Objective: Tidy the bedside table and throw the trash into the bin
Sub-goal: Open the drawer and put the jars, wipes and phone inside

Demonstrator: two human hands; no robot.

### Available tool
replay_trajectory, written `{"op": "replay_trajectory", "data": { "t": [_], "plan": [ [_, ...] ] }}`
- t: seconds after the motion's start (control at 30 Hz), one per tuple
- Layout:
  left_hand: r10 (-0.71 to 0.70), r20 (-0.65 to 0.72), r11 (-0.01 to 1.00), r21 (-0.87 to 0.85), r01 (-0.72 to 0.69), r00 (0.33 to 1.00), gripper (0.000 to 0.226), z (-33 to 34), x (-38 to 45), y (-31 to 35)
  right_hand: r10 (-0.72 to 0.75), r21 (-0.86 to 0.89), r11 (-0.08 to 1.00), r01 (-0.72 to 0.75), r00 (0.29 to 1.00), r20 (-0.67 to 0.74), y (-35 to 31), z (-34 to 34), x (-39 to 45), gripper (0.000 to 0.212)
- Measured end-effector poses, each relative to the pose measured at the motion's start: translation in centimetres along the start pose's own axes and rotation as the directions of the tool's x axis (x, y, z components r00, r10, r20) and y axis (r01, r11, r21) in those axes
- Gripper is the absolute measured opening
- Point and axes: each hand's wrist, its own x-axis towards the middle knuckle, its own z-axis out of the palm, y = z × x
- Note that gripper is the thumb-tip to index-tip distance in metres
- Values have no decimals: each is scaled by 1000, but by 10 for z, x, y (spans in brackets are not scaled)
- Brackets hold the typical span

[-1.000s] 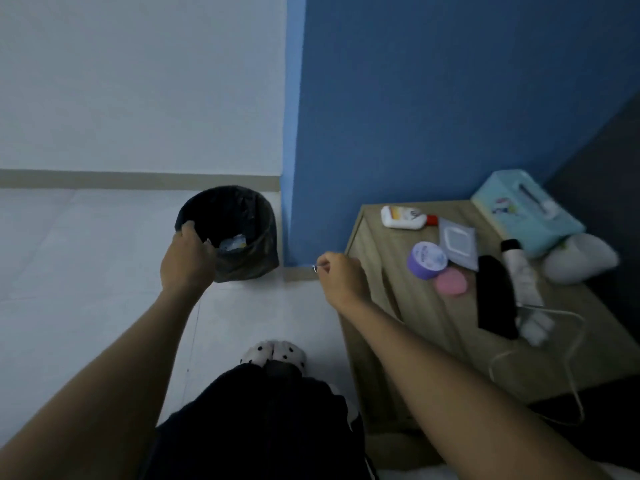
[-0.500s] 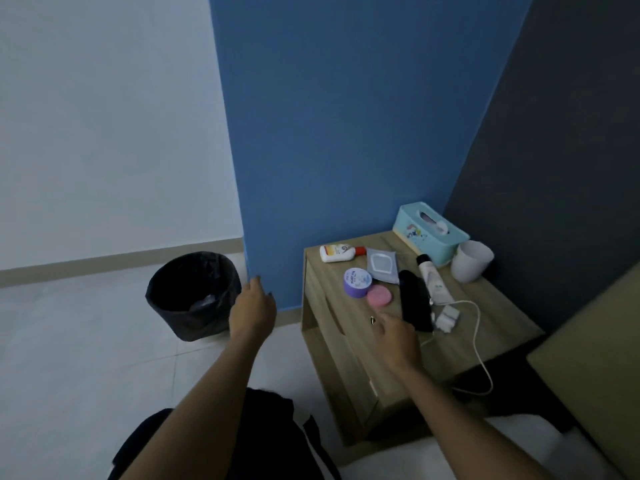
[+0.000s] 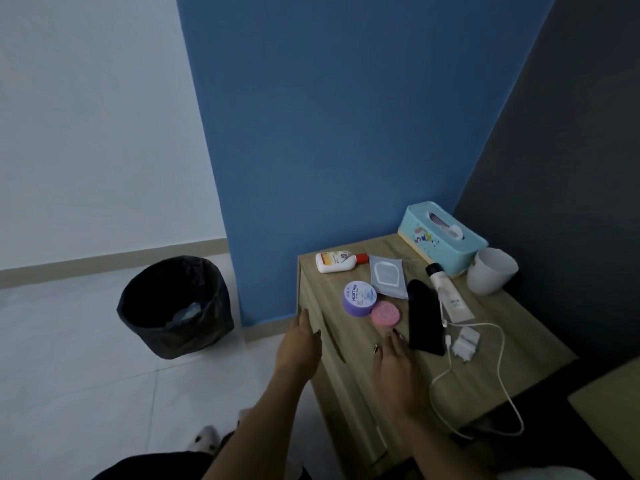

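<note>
I see the wooden bedside table (image 3: 398, 382) against the blue wall, cluttered on top; left of it the round bin with black liner (image 3: 175, 306) stands upright on the floor.

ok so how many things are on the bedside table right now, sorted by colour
White: 4 - lotion bottle with red cap, plastic cup, squeeze tube with black cap, charger with cable
Teal: 1 - tissue box
Grey: 1 - flat wipes packet
Purple: 1 - round jar
Pink: 1 - round disc
Black: 1 - flat slab
Total: 9
</note>
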Motion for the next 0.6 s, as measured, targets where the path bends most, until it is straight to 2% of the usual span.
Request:
{"op": "replay_trajectory", "data": {
  "t": [0.07, 0.3, 0.47, 0.6],
  "plan": [
    [-3, 4, 1000, 6, 3, 1000, 52, 9, 12, -7, -24, -37, 999, 23, 999, -36, 3, 11, -3, 53],
    [-38, 33, 999, -2, 38, 999, 57, 38, 45, -14, 9, 31, 999, -6, 993, -121, 3, 22, -1, 56],
    [-35, 24, 999, -29, 36, 999, 54, 57, 55, -12, 5, 42, 999, 1, 990, -142, 3, 21, -2, 56],
    [-43, 28, 999, -23, 44, 999, 63, 65, 60, -13, 18, 69, 998, -8, 990, -143, 4, 23, -1, 54]
  ]
}}
